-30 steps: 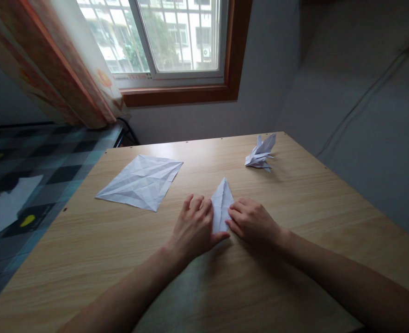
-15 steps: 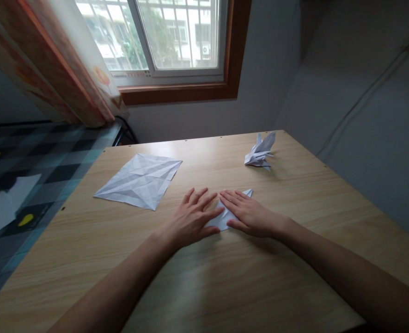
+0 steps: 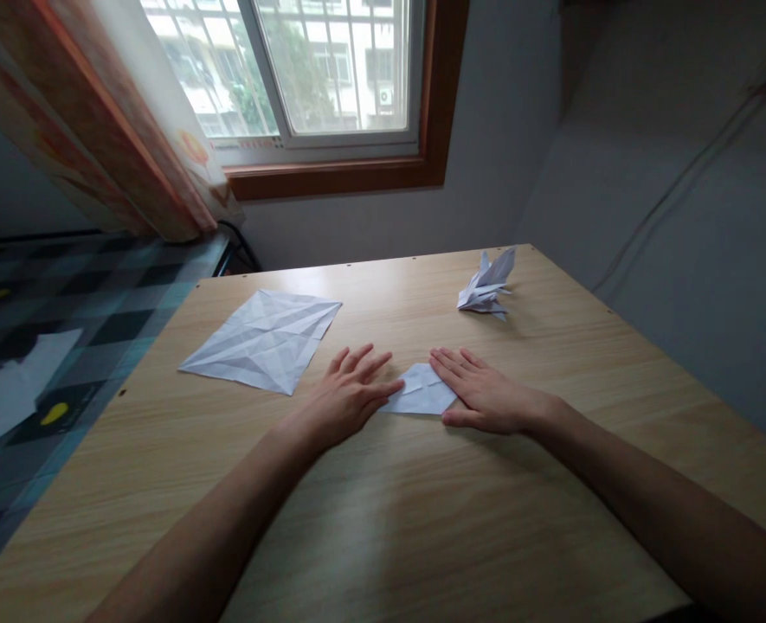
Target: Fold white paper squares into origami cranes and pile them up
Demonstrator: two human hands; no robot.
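Note:
A small folded piece of white paper (image 3: 421,391) lies flat on the wooden table (image 3: 383,519) between my two hands. My left hand (image 3: 350,394) is open, fingers spread, with its fingertips at the paper's left end. Flat over the paper's right end rests my right hand (image 3: 483,394), fingers stretched out and thumb apart. That end of the paper is hidden under it. Neither hand grips anything.
A creased white paper sheet (image 3: 262,342) lies at the table's back left. At the back right stands a folded paper figure (image 3: 486,284). Loose white paper (image 3: 19,385) rests on the checked cloth (image 3: 123,324) at left, below the curtain (image 3: 116,112) and window (image 3: 337,69).
My hands have moved apart, the left to the left and the right to the right. More of the folded paper shows between them, and its visible outline has changed.

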